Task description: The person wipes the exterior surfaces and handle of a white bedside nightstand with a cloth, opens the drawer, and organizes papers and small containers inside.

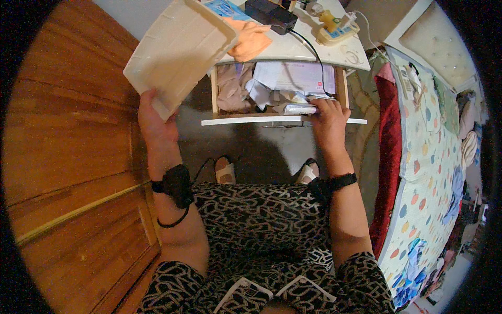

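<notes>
My left hand grips the near corner of a shallow cream plastic tray, which is tilted above the left end of a white table. Over the front right of a pulled-out drawer, my right hand holds the end of a small white packet that bears writing. Inside the drawer lie a crumpled beige cloth, a pale printed box or folder and several loose papers. The fingertips of my right hand are partly hidden.
On the white tabletop are an orange cloth, a blue packet, a black box-shaped object with a cable, and a power strip. Wooden doors stand at left; a bed with a patterned cover is at right.
</notes>
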Demonstrator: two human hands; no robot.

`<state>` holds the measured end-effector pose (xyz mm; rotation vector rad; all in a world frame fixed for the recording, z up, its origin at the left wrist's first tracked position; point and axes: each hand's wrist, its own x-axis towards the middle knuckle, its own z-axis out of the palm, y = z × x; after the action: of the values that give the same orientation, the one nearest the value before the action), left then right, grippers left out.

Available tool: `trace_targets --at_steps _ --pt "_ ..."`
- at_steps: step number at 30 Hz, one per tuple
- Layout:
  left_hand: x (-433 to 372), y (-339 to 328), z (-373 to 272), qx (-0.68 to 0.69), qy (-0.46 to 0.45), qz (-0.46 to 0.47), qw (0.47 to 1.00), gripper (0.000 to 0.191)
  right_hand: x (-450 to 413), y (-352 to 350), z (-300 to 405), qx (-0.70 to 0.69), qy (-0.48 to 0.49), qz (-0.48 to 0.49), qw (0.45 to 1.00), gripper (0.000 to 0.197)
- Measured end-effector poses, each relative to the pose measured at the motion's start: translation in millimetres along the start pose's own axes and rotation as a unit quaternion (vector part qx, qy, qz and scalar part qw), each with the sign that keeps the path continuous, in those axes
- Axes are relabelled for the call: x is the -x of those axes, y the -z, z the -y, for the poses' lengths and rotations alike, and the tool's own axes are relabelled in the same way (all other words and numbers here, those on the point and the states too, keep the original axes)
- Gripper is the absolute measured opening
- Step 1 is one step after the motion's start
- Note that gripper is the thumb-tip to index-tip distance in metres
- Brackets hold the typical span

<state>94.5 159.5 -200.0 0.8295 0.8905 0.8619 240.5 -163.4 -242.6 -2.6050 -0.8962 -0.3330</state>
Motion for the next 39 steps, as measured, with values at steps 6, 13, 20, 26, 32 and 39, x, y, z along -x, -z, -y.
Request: trace_targets --at_steps 6,13,20,26,32,39 --pt "1.6 1.9 -4.2 -0.017 -0.002 0.0 1.0 0.032 -0.5 5.9 -13.2 0.062 -0.038 -0.045 0.996 0.029" --pt "-0.5 3.0 -0.4 0.014 -0.017 0.029 0.999 0.027 3.3 -6.0 -26.7 0.116 -0.071 -0.023 0.99 0.036" --pt "-6.4 5.4 8.3 -0.003 -0.04 0.053 0.998 0.028 4.2 -1.6 -31.2 0.107 -0.074 -0.013 0.991 0.041" --pt "-12.5 10.7 9.6 0.008 -0.047 0.033 0.998 0.029 2.4 1.9 -25.5 0.069 -0.069 -0.016 0.995 0.046" --pt "1.1 -1.1 11.2 -0.011 -0.064 0.069 0.995 0.031 7.4 -5.9 -35.4 0.069 -0.04 -0.067 0.995 0.047" --pt "22.5 -18.5 20.2 -0.155 -0.075 0.114 0.978 0.03 9.6 -0.4 -12.6 -0.172 -0.057 -0.034 0.983 0.028"
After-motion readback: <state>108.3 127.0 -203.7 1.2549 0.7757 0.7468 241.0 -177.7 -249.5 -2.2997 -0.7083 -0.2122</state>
